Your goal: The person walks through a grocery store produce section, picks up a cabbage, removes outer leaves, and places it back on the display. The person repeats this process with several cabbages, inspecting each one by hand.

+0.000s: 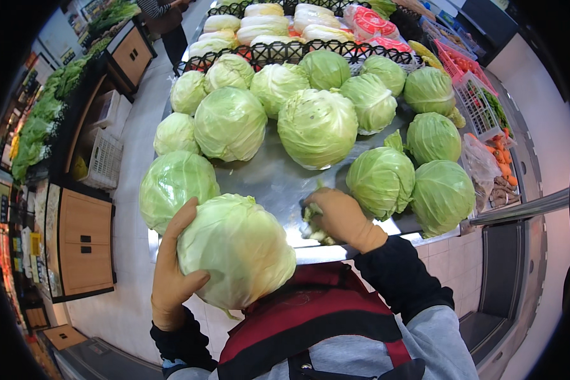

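Note:
My left hand [173,270] grips a large pale green cabbage [235,249] from its left side. The cabbage is held up at the near edge of a metal table [251,183], in front of my body. On the tabletop, my right hand [344,216] curls over small cabbage scraps [317,230], partly hidden under its fingers. A loose cabbage [178,187] lies just behind my left fingers. To the right of my right hand sits another cabbage [381,183] with a loose leaf at its top. Two big cabbages [317,128] [230,123] stand farther back.
Behind the cabbages, black plastic crate edging [308,47] borders rows of napa cabbages [263,33]. Carrots [502,159] and a white basket [477,107] lie at the right beside a metal rail [520,209]. A person [166,28] stands in the aisle; leafy greens [47,114] fill the left shelf.

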A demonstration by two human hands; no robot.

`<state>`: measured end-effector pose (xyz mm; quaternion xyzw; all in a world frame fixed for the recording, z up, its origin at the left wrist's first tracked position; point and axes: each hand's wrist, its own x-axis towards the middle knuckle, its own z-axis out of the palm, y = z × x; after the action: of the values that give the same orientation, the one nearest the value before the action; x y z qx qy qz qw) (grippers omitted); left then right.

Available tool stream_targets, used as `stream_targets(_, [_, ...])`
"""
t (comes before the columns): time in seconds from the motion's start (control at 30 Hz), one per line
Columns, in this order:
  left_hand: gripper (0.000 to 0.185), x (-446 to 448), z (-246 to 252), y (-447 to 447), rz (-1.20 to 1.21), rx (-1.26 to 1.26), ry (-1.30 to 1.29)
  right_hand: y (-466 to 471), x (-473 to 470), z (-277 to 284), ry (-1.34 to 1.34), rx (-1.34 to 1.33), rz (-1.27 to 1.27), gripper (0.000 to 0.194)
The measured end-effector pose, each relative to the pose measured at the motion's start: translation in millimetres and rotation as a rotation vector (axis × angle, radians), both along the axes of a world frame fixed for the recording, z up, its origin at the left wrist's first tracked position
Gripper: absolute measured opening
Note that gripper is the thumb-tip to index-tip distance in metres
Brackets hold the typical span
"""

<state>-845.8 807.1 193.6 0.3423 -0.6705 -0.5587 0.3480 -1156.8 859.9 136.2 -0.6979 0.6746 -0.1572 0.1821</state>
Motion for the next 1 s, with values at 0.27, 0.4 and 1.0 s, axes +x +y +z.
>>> stream_targets(0.27, [0.077,-46.1,18.0,-25.0,-0.084,-0.043,-0.094,40.5,11.7,34.4,-1.607,0.603,-0.280,0.051])
stream_targets(0.4, [0.052,-86.6,10.5,-47.7,-0.010,0.094,-0.127,47.8,14.1,19.5,-1.800,0.531,-0.380,0.042])
stream_targets(1.0, [0.101,-140.7,32.4,17.4,-0.139,0.014,0.424,44.7,-6.8,106.7,-2.155,-0.324,-0.214,0.051])
